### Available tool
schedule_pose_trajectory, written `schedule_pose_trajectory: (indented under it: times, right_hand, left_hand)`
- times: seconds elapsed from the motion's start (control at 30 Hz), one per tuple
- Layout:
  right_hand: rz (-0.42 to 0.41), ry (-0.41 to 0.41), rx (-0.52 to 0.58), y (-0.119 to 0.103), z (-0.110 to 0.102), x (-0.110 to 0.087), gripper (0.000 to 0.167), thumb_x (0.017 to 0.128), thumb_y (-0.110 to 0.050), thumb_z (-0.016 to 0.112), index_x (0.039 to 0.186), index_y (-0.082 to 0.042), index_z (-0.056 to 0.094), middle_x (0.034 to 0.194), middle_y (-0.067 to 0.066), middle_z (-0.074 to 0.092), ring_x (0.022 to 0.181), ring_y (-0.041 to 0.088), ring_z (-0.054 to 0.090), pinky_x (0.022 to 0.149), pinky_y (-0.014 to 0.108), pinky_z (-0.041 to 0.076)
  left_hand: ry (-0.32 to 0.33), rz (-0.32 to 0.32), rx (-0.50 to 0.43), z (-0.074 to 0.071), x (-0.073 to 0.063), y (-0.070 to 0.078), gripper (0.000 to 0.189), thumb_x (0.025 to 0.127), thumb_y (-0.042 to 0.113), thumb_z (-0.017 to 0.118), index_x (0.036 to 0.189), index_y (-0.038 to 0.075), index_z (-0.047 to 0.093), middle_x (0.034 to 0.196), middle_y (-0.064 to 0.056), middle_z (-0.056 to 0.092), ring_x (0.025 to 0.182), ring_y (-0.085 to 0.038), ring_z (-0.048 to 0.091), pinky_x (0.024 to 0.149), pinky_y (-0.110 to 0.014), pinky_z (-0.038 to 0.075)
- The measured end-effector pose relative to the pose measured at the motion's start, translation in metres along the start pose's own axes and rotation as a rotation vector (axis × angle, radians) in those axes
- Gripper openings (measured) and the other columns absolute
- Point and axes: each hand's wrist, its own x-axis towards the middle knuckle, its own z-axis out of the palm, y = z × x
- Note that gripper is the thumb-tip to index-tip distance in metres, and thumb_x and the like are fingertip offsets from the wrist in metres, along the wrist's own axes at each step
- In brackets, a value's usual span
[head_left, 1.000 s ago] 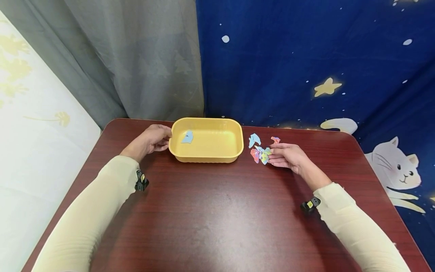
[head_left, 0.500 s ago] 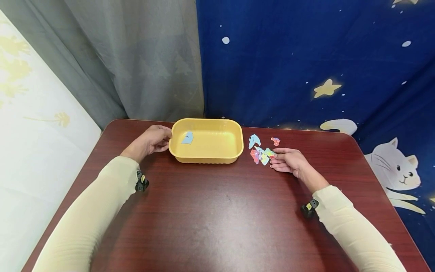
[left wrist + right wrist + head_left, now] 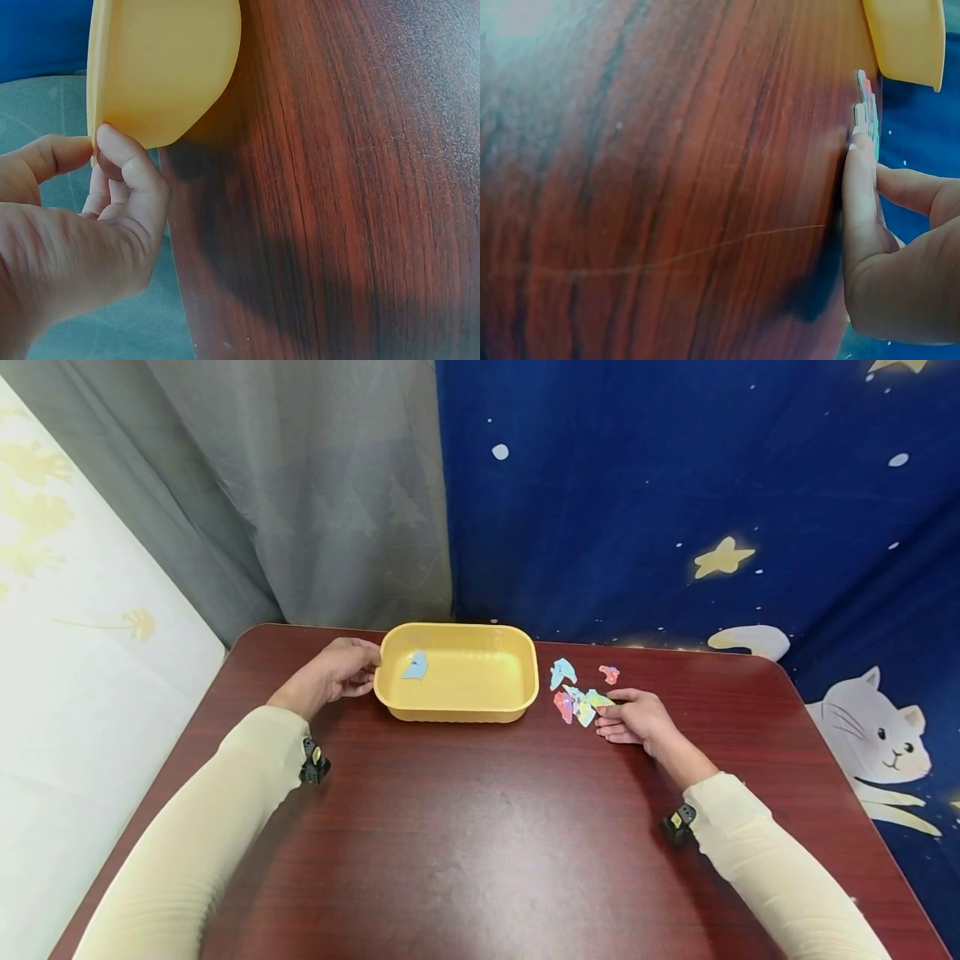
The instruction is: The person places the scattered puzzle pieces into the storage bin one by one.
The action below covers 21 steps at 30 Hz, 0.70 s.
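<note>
My left hand (image 3: 348, 667) pinches the left rim of a yellow plastic basin (image 3: 457, 714), thumb and fingers on either side of its wall in the left wrist view. One light-blue puzzle piece (image 3: 415, 666) lies inside the basin. To its right, several colourful flat puzzle pieces (image 3: 582, 710) lie in a loose cluster. At the cluster's right edge my right hand (image 3: 633, 717) pinches a green-and-yellow puzzle piece (image 3: 598, 698) by its near end. In the right wrist view the fingertips (image 3: 861, 142) meet the pieces' edge, and the grip is partly hidden.
A light-blue piece (image 3: 562, 672) and a small red piece (image 3: 610, 674) lie behind the cluster. Everything rests on a dark red wooden table (image 3: 480, 827). Grey and blue curtains (image 3: 600, 502) hang just behind its far edge.
My right hand has shifted slightly right and toward me, drawing the green-and-yellow piece a little away from the cluster and uncovering the small red piece. My left hand stays on the basin rim.
</note>
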Motion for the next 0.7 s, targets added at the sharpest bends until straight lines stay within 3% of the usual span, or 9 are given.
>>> schedule_pose_trajectory:
  times: [0.2,0.7]
  right_hand:
    - [0.007,0.061,-0.055,0.000,0.005,0.001,0.049,0.095,-0.007,0.059,0.135,0.007,0.034,0.071,0.003,0.071,0.061,0.012,0.070,0.061,0.029,0.059]
    - [0.030,0.136,-0.081,-0.001,0.012,0.004,0.029,0.090,-0.005,0.065,0.110,0.003,0.046,0.063,0.003,0.068,0.053,0.010,0.067,0.054,0.026,0.057]
  left_hand:
    - [-0.012,-0.002,0.001,0.000,-0.001,0.002,0.036,0.095,0.009,0.050,0.130,0.005,0.045,0.075,0.001,0.056,0.058,-0.008,0.053,0.060,-0.021,0.053]
    - [0.010,0.002,0.022,0.000,0.000,0.001,0.034,0.095,0.011,0.049,0.128,0.006,0.046,0.077,0.001,0.056,0.058,-0.009,0.054,0.060,-0.021,0.053]
